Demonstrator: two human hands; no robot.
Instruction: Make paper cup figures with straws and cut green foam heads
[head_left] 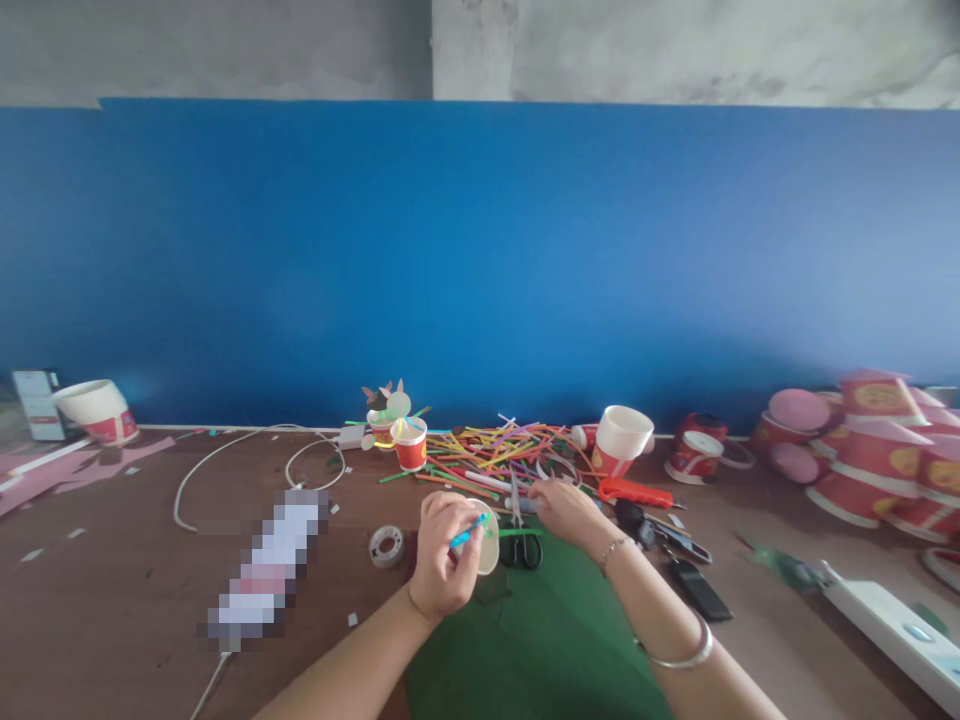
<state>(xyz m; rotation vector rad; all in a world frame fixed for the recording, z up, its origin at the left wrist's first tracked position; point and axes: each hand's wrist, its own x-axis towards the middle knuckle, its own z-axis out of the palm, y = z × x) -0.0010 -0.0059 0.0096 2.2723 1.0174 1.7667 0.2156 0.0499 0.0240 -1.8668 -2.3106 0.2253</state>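
Note:
My left hand (446, 560) is closed around a small paper cup (488, 556), its open mouth tilted toward the right. A short blue stick (466, 531), perhaps a straw or pipe cleaner, lies between the fingers of that hand. From the cup's mouth a green strip (517, 533) extends to the right. My right hand (562, 508) reaches low over the table, fingers bent together, beside the blades of black-handled scissors (523, 550). What its fingertips hold, if anything, is too small to make out. A pale stick-like object lies beneath them.
Colourful thin sticks (495, 447) are heaped along the blue partition (480, 270). Decorated red cups (412, 444) stand behind; more are stacked at right (862, 460). A tape roll (386, 547), red glue gun (637, 492), black key fob (699, 588) and white power strip (892, 630) lie around the green mat (547, 640).

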